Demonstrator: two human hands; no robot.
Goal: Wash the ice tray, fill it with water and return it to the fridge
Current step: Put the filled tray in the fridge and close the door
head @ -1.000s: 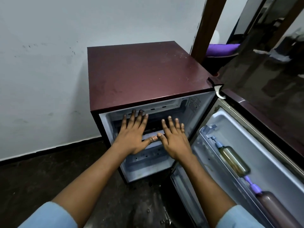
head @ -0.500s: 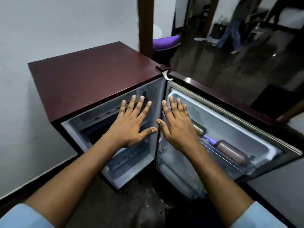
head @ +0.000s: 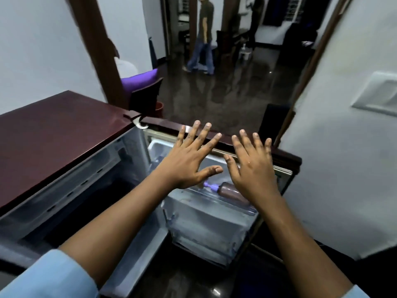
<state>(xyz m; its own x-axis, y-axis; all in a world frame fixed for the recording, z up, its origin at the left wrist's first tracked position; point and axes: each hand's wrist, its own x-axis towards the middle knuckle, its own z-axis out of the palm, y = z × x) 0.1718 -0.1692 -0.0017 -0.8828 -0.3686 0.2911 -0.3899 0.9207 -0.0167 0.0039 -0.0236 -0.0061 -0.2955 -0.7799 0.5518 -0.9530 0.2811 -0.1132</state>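
A small maroon fridge (head: pixel 55 134) stands at the left with its door (head: pixel 214 229) swung open to the right. My left hand (head: pixel 189 160) and my right hand (head: pixel 251 166) are held out flat, palms down, fingers spread, over the open door. Both hands hold nothing. The dark fridge compartment (head: pixel 90 203) shows at the lower left. No ice tray is visible.
A brown bottle with a purple cap (head: pixel 227 190) lies in the door shelf. A white wall with a switch plate (head: pixel 378 93) is at the right. Beyond a doorway, a person (head: pixel 204 39) walks on a dark glossy floor. A chair with a purple cushion (head: pixel 141 82) stands behind the fridge.
The view has swung right and up, from the fridge compartment to the open door and the doorway. Both hands stay flat and spread, now over the door instead of the compartment.
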